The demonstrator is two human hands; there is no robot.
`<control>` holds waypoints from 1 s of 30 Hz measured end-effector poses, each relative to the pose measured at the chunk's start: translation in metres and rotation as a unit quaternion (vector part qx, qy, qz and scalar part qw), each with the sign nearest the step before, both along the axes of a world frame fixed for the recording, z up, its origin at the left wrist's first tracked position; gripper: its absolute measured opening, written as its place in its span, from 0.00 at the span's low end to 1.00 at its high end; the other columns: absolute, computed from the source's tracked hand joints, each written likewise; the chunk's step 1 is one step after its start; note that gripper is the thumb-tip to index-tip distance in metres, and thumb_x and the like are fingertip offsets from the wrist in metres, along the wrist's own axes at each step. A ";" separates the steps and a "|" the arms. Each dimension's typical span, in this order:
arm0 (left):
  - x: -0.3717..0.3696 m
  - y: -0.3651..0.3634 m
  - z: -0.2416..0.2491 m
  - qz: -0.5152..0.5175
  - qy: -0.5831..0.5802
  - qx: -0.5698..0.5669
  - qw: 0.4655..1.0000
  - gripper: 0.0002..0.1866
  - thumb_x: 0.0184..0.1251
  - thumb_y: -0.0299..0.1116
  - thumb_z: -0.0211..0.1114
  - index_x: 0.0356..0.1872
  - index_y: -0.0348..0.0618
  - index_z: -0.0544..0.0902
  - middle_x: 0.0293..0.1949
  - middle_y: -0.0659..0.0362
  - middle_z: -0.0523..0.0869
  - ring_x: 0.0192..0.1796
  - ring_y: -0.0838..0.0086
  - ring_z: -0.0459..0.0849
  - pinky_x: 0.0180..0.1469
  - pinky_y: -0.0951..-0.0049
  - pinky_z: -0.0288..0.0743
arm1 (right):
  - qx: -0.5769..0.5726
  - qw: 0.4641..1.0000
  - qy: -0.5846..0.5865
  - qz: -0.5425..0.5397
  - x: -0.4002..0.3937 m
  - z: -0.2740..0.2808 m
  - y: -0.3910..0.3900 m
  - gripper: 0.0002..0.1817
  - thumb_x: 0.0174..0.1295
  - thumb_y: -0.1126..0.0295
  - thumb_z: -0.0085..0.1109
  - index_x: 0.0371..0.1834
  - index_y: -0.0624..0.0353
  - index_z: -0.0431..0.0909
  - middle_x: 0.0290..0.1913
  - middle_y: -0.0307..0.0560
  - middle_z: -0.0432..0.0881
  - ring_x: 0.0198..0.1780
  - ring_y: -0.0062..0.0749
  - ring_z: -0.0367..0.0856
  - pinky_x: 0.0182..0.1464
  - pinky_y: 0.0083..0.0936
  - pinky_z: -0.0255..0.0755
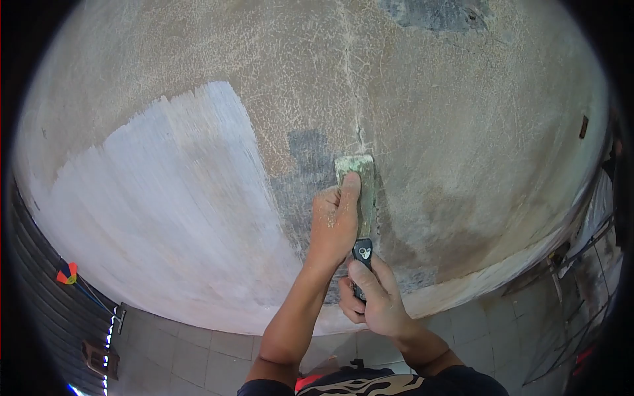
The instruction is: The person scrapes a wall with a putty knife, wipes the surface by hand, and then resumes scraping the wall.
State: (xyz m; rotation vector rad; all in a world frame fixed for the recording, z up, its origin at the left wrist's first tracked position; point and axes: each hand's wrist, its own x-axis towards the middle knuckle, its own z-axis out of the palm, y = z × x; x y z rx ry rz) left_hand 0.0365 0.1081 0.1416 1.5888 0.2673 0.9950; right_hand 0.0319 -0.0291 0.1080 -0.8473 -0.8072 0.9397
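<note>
A putty knife lies with its wide blade against the wall, its top edge just below a thin vertical crack. My right hand is closed around the dark handle at the lower end. Higher up, my left hand grips the blade's left side, thumb pressed flat on its face and the other fingers curled. Pale green residue coats the blade's tip, and dusty specks show on the left hand. Behind the blade is a dark grey rough patch of wall.
A white painted area covers the wall to the left. Another grey patch shows at the top. Grey floor tiles run below. Corrugated dark sheeting and an orange-and-blue object stand left; thin rods stand right.
</note>
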 end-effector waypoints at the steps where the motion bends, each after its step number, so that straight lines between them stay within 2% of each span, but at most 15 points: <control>1: -0.001 -0.001 0.001 -0.005 -0.006 -0.002 1.000 0.25 0.74 0.50 0.54 0.21 0.40 0.78 0.16 0.61 0.76 0.16 0.79 0.73 0.17 0.76 0.64 | -0.005 1.000 -0.002 0.002 -0.002 0.001 -0.002 0.12 0.76 0.56 0.42 0.45 0.52 0.63 0.15 0.36 0.59 0.12 0.17 0.51 0.14 0.18 0.45; 4: -0.004 -0.005 0.016 -0.049 -0.025 -0.060 0.997 0.26 0.74 0.50 0.54 0.21 0.40 0.78 0.16 0.61 0.77 0.16 0.80 0.73 0.17 0.77 0.64 | 0.007 1.000 0.005 0.028 -0.002 0.018 -0.007 0.12 0.76 0.56 0.41 0.45 0.52 0.62 0.15 0.36 0.59 0.11 0.17 0.51 0.14 0.18 0.46; 9: 0.000 -0.001 -0.004 -0.013 0.000 -0.016 1.000 0.25 0.74 0.49 0.54 0.21 0.40 0.78 0.15 0.62 0.76 0.15 0.81 0.72 0.17 0.78 0.64 | 0.004 1.000 0.002 0.009 -0.001 -0.001 -0.002 0.12 0.77 0.58 0.39 0.45 0.55 0.63 0.16 0.34 0.62 0.12 0.16 0.55 0.14 0.17 0.49; 14: 0.000 -0.007 0.015 -0.027 -0.024 -0.037 0.999 0.26 0.75 0.50 0.53 0.20 0.42 0.77 0.15 0.62 0.75 0.14 0.81 0.71 0.16 0.77 0.63 | 0.014 0.999 0.008 0.039 0.003 0.014 -0.006 0.12 0.78 0.58 0.38 0.48 0.55 0.63 0.16 0.35 0.62 0.12 0.16 0.55 0.14 0.17 0.49; 17: -0.002 -0.011 -0.007 -0.017 -0.018 -0.024 0.999 0.25 0.75 0.49 0.53 0.19 0.42 0.77 0.15 0.63 0.75 0.15 0.82 0.71 0.16 0.77 0.62 | 0.002 1.000 -0.002 -0.004 -0.002 -0.010 -0.003 0.11 0.76 0.57 0.40 0.47 0.52 0.63 0.15 0.36 0.58 0.12 0.17 0.49 0.14 0.17 0.46; 19: -0.001 -0.014 -0.021 0.007 0.024 -0.035 0.999 0.28 0.76 0.47 0.53 0.13 0.46 0.67 0.15 0.70 0.65 0.21 0.85 0.58 0.21 0.73 0.51 | -0.019 1.000 0.021 -0.006 -0.004 -0.018 -0.008 0.10 0.76 0.58 0.40 0.47 0.52 0.63 0.15 0.36 0.58 0.12 0.17 0.49 0.14 0.17 0.46; 23: 0.001 -0.015 0.000 -0.010 -0.008 -0.035 0.999 0.28 0.76 0.47 0.54 0.13 0.46 0.67 0.15 0.71 0.65 0.21 0.85 0.58 0.21 0.73 0.50 | -0.010 1.000 0.016 0.004 0.000 0.005 -0.018 0.10 0.76 0.58 0.41 0.46 0.52 0.64 0.15 0.36 0.58 0.12 0.17 0.50 0.14 0.18 0.47; 25: 0.001 -0.019 0.002 -0.065 -0.041 -0.127 0.989 0.28 0.76 0.47 0.54 0.13 0.46 0.67 0.15 0.71 0.64 0.21 0.85 0.57 0.21 0.73 0.50 | -0.019 0.999 0.031 0.018 -0.002 0.012 -0.022 0.10 0.76 0.58 0.41 0.44 0.52 0.64 0.15 0.36 0.59 0.12 0.17 0.50 0.13 0.18 0.47; 26: 0.000 -0.019 -0.004 -0.065 -0.039 -0.128 0.989 0.28 0.76 0.47 0.54 0.13 0.46 0.67 0.15 0.71 0.64 0.21 0.85 0.57 0.21 0.73 0.50 | -0.020 0.999 0.033 0.018 -0.001 0.003 -0.020 0.10 0.76 0.58 0.41 0.44 0.52 0.64 0.15 0.36 0.59 0.12 0.17 0.50 0.13 0.18 0.47; 28: 0.002 -0.019 -0.015 0.000 -0.027 -0.056 0.998 0.27 0.76 0.47 0.54 0.13 0.47 0.67 0.15 0.71 0.65 0.21 0.86 0.58 0.21 0.74 0.50 | -0.004 1.000 0.011 0.019 0.006 -0.018 -0.010 0.11 0.77 0.59 0.39 0.45 0.56 0.62 0.16 0.36 0.62 0.12 0.17 0.55 0.14 0.18 0.49; 30: 0.003 -0.016 -0.008 -0.002 -0.021 -0.040 0.999 0.27 0.76 0.47 0.54 0.13 0.47 0.67 0.16 0.72 0.65 0.21 0.86 0.58 0.21 0.74 0.51 | 0.008 1.000 0.008 0.022 0.008 -0.012 -0.011 0.11 0.77 0.59 0.39 0.45 0.56 0.62 0.16 0.36 0.62 0.12 0.17 0.55 0.14 0.18 0.49</control>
